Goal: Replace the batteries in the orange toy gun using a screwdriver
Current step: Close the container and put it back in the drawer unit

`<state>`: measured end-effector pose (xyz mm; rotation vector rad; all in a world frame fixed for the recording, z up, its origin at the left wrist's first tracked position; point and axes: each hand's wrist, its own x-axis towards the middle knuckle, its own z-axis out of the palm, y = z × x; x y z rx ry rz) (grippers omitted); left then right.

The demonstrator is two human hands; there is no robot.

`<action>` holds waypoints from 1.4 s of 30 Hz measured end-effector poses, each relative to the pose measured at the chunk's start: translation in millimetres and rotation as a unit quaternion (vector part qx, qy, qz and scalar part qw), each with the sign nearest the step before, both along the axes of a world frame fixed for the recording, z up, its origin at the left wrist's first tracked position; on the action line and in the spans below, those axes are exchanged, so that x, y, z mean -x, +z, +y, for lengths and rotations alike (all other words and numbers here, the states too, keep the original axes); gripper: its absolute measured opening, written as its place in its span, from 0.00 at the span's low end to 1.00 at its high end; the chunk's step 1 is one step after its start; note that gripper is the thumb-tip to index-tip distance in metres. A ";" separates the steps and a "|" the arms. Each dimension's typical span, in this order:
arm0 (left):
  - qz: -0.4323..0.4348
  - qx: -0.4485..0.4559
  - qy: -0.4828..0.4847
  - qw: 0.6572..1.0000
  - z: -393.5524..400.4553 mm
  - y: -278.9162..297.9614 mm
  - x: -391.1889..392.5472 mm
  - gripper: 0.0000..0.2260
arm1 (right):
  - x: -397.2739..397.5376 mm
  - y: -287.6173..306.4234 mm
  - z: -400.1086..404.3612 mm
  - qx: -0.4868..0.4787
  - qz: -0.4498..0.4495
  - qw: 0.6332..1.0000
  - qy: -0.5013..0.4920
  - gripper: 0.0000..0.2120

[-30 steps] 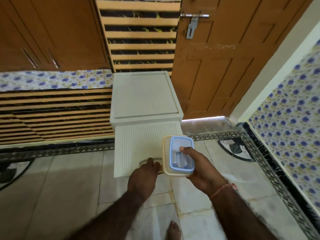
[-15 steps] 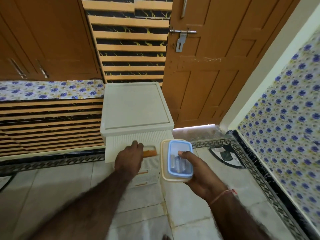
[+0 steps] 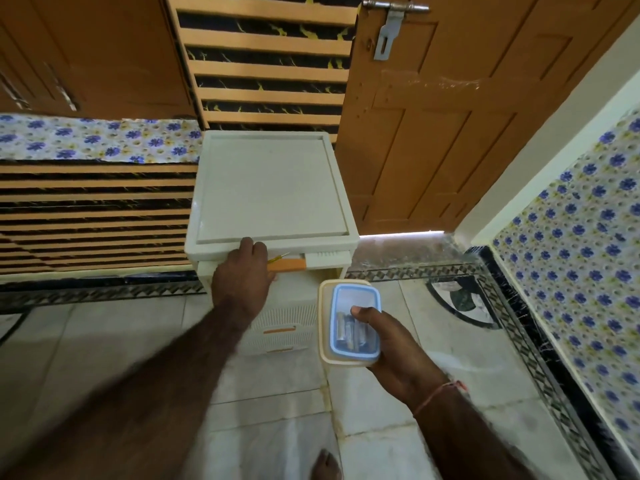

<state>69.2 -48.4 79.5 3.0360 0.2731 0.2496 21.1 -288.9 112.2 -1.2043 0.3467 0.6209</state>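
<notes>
My right hand (image 3: 398, 355) holds a cream plastic container (image 3: 325, 327) with a clear blue-rimmed lid, thumb pressed on top. Through the lid I see batteries (image 3: 346, 330) lying inside. My left hand (image 3: 242, 271) grips the orange handle (image 3: 289, 265) of the top drawer of a white plastic drawer unit (image 3: 273, 188). The drawer stands out a little, and a thin yellow-tipped item (image 3: 278, 258) shows in the gap; what it is I cannot tell. No toy gun is in view.
The drawer unit stands on a tiled floor against a striped wall, with lower drawers (image 3: 284, 320) shut below. A wooden door (image 3: 450, 116) is to the right, a flower-patterned wall (image 3: 588, 254) further right. My bare foot (image 3: 325, 465) shows at the bottom.
My left hand has moved from a lower handle up to the top drawer's orange handle, and that drawer now stands slightly out. The right hand has kept hold of the container.
</notes>
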 end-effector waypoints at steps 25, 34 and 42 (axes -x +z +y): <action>-0.006 0.509 0.286 0.812 43.3 -191.9 -34.9 0.07 | -121.4 -228.3 105.3 0.161 -0.046 0.986 -0.006 0.42; 0.061 0.408 0.242 0.878 38.0 -197.2 -81.4 0.13 | -164.1 -228.2 118.7 0.155 -0.033 0.987 0.019 0.28; 0.058 0.298 0.217 0.928 28.4 -205.8 -98.3 0.08 | -180.9 -220.8 113.3 0.248 -0.101 0.963 0.023 0.12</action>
